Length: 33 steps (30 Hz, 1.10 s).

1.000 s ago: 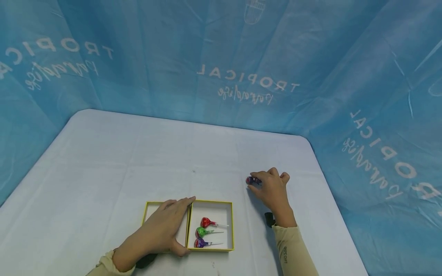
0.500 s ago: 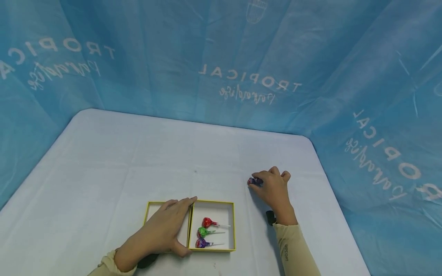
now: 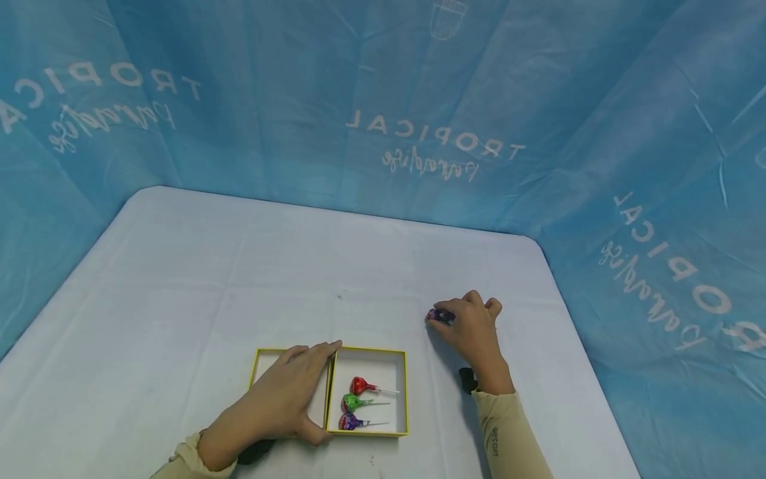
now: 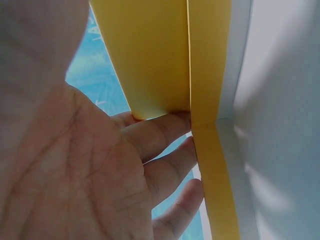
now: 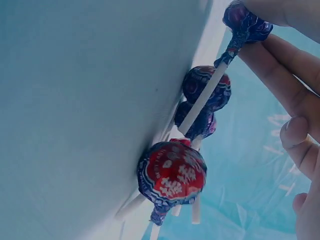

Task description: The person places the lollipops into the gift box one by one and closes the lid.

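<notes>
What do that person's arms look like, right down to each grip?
The left sleeve is beige with a wrinkled cuff. The right sleeve is beige too, with dark lettering too small to read. A black piece shows by the left wrist and a second one by the right. The left grip and right grip are bare hands, without gloves.
</notes>
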### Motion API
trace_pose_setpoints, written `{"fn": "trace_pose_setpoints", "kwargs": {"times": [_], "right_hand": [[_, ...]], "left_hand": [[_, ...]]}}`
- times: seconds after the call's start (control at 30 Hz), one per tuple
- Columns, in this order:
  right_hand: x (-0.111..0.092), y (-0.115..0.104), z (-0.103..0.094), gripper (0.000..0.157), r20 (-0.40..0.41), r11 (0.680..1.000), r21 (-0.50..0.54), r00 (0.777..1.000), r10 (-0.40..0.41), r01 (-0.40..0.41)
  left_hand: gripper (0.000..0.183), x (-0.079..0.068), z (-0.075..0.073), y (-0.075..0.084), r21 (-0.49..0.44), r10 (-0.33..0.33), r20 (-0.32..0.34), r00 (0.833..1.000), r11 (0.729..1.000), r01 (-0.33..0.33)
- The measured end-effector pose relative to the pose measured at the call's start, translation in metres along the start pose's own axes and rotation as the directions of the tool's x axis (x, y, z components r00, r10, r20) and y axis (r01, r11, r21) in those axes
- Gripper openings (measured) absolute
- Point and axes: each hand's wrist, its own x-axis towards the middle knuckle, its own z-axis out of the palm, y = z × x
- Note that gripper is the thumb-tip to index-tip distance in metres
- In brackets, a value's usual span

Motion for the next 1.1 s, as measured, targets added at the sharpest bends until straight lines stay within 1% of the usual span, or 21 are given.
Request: {"fn": "trace_pose_setpoints", "kwargs": {"times": [0.1, 0.23, 0.4, 0.6, 0.73, 0.87, 1.1], "right_hand": [[-0.002, -0.002, -0.002, 0.024, -0.021, 1.000, 0.015, 0.999, -0.025, 0.025], [-0.002, -0.003, -0.005, 0.019, -0.027, 0.999, 0.020, 0.999, -0.037, 0.038], [-0.003, -0.006, -0.008, 0.017, -0.038, 0.998, 0.031, 0.998, -0.050, 0.051], [-0.004, -0.013, -0.012, 0.015, -0.087, 0.993, 0.039, 0.990, -0.108, 0.111], [-0.005, -0.018, -0.015, 0.015, -0.111, 0.988, 0.049, 0.984, -0.140, 0.146], [-0.006, -0.024, -0.015, 0.014, -0.106, 0.986, 0.051, 0.983, -0.151, 0.157], [-0.009, -0.031, -0.016, 0.014, -0.085, 0.982, 0.034, 0.980, -0.181, 0.185]], "left_hand": [[0.128, 0.000, 0.000, 0.000, -0.007, 0.001, 0.000, 1.000, 1.000, -0.001], [0.128, 0.001, 0.001, -0.001, -0.014, -0.001, 0.006, 1.000, 1.000, 0.001], [0.128, 0.001, 0.000, 0.000, -0.011, -0.002, 0.013, 1.000, 1.000, 0.003], [0.128, 0.001, -0.001, 0.000, -0.014, 0.001, 0.013, 1.000, 1.000, -0.001], [0.127, 0.001, -0.001, 0.000, -0.003, 0.009, 0.001, 1.000, 1.000, -0.009], [0.127, 0.001, 0.000, 0.000, 0.009, 0.011, -0.009, 1.000, 1.000, -0.011], [0.129, 0.002, -0.001, 0.001, -0.012, -0.002, 0.011, 1.000, 1.000, 0.002]]}}
